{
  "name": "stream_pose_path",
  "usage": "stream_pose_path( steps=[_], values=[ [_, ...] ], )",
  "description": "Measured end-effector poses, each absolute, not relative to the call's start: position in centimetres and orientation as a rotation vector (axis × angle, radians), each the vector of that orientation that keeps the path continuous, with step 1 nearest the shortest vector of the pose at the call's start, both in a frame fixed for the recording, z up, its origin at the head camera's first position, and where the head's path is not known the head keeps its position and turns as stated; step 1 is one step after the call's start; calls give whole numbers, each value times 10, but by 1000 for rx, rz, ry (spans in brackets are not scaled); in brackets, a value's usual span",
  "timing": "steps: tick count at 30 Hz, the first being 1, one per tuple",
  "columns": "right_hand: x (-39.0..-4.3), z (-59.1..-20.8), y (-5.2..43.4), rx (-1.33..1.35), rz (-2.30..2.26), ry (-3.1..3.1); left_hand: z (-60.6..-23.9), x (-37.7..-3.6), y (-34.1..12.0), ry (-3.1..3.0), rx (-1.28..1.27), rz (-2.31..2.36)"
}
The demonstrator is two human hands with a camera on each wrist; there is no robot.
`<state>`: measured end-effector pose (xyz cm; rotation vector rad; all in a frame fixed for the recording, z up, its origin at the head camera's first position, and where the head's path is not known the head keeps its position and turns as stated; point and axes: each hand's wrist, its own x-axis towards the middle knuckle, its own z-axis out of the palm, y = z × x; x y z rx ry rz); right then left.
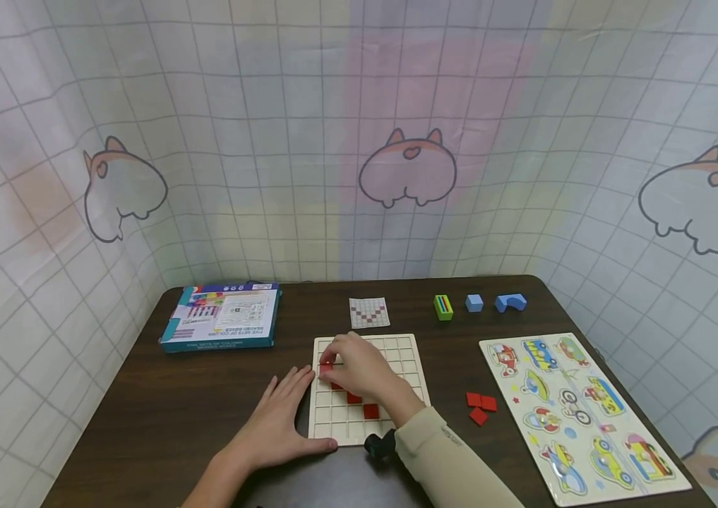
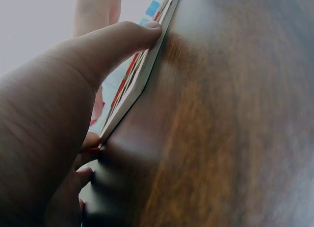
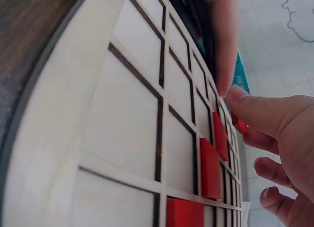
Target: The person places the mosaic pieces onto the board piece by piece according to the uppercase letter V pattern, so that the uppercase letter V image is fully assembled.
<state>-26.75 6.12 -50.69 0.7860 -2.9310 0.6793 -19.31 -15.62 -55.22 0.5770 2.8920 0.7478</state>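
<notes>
A pale wooden grid board (image 1: 339, 430) lies on the dark table. Against its left edge rests my left hand (image 1: 279, 427), fingers spread and straight, with the thumb along the near edge. My right hand (image 1: 361, 367) is over the upper left of the board, pinching a small red square tile (image 3: 239, 125) between thumb and fingers. Other red tiles (image 1: 371, 411) sit in the grid in a diagonal row, partly covered by the right hand. In the left wrist view the thumb touches the board's side.
Behind the board lies a pattern card (image 1: 369, 312). A boxed set (image 1: 222, 317) is at the back left. Several loose red tiles (image 1: 478, 416) lie to the right, beside a picture puzzle board (image 1: 577, 416). Small blocks, a blue cube (image 1: 474, 303) among them, stand at the back.
</notes>
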Motion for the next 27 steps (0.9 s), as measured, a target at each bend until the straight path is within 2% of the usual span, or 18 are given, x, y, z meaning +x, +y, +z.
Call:
stream_pose_path(
  steps=[27],
  values=[
    [-278, -511, 54, 824, 667, -3000, -549, -192, -156, 2868, 562, 762]
  ],
)
